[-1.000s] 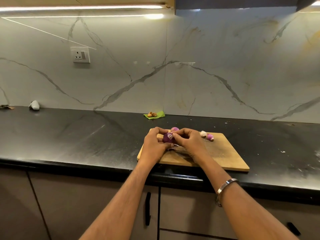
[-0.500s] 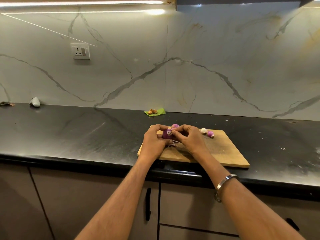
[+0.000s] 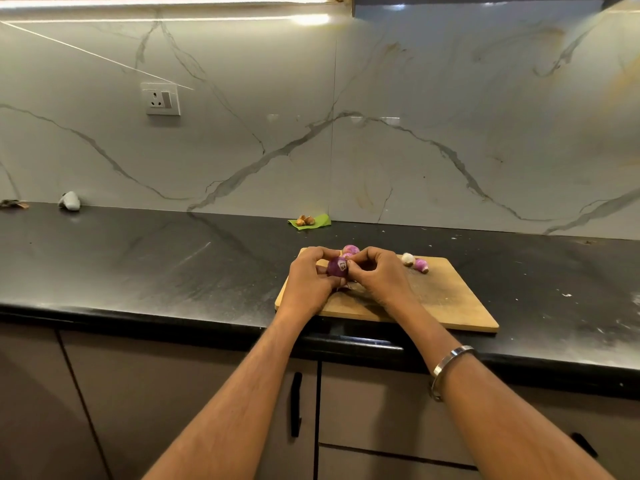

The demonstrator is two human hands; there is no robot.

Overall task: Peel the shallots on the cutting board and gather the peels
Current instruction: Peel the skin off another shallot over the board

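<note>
While my left hand [image 3: 309, 279] cradles the purple shallot [image 3: 337, 266] just above the cutting board [image 3: 446, 299], my right hand [image 3: 375, 273] has its fingertips curled in on the cut end, pinching at the skin — so I'm mid-peel on this one. Behind my hands, at the board's far edge, another shallot [image 3: 350, 250] waits; two pale ones [image 3: 415, 262] lie toward the board's far right. Something papery shows on the board under my hands, probably loose peel, though it's mostly hidden. Next, I reckon, I need a firm nip on the skin's edge and a pull away from the bulb — without letting it roll off the board.
</note>
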